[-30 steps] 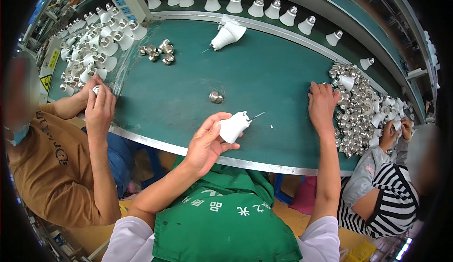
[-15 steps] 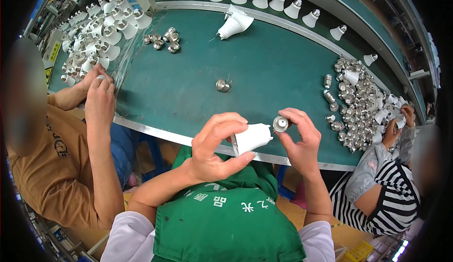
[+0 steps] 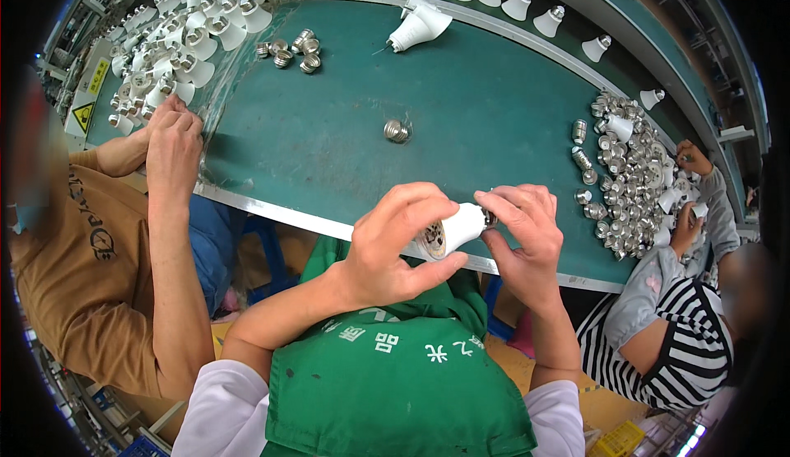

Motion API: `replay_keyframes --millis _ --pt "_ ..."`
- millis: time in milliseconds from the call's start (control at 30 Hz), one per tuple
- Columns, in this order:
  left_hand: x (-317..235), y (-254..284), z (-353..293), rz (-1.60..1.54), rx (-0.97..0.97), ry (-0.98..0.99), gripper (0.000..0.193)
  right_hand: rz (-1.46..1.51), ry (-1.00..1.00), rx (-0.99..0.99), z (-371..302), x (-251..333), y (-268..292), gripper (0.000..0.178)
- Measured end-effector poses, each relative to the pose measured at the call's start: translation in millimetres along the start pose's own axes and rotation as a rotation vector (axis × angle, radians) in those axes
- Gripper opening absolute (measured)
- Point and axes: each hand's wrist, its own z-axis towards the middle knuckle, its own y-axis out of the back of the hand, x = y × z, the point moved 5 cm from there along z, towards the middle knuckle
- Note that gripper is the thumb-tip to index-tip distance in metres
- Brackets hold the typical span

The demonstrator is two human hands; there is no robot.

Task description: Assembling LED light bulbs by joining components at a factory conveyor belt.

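My left hand [image 3: 401, 247] is closed around a white bulb housing [image 3: 462, 228], thumb below and fingers above. The housing lies on its side, its wide end toward the left showing a round board inside. At its narrow right end, my right hand [image 3: 527, 239] pinches a silver screw cap [image 3: 490, 216] against the neck. The fingers hide most of the cap, so how far it sits on the neck cannot be seen. Both hands are over the near edge of the green bench [image 3: 329, 160]. A loose screw cap [image 3: 397, 132] lies beyond them on the mat.
Several caps [image 3: 303, 43] and white housings [image 3: 421, 27] lie at the back. A heap of caps [image 3: 629, 185] covers the right side; capped bulbs [image 3: 177, 45] crowd the left. More bulbs [image 3: 518, 2] line a far ledge. Co-workers' hands [image 3: 173, 140] work at either side.
My right hand has brought the screw cap from just beside the housing onto its narrow end. The housing has turned so its open wide end shows more. The view has shifted slightly.
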Motion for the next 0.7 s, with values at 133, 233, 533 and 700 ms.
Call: replay_keyframes --millis 133,233,533,700 --pt "28.6 -7.3 -19.9 -0.275 0.085 0.45 0.034 0.146 -0.023 0.051 -1.8 0.2 -2.6 0.044" --pt "39.6 -14.0 -26.3 -0.531 0.071 0.685 0.037 0.424 -0.184 0.058 -8.0 -4.3 -5.4 0.045" --pt "42.3 -15.3 -28.1 -0.656 0.07 0.759 0.037 0.301 -0.091 0.053 -9.3 7.6 -2.4 0.04" --pt "43.2 -22.5 -28.5 -0.759 0.046 0.77 0.035 0.274 0.029 0.081 -6.7 10.7 -3.2 0.044"
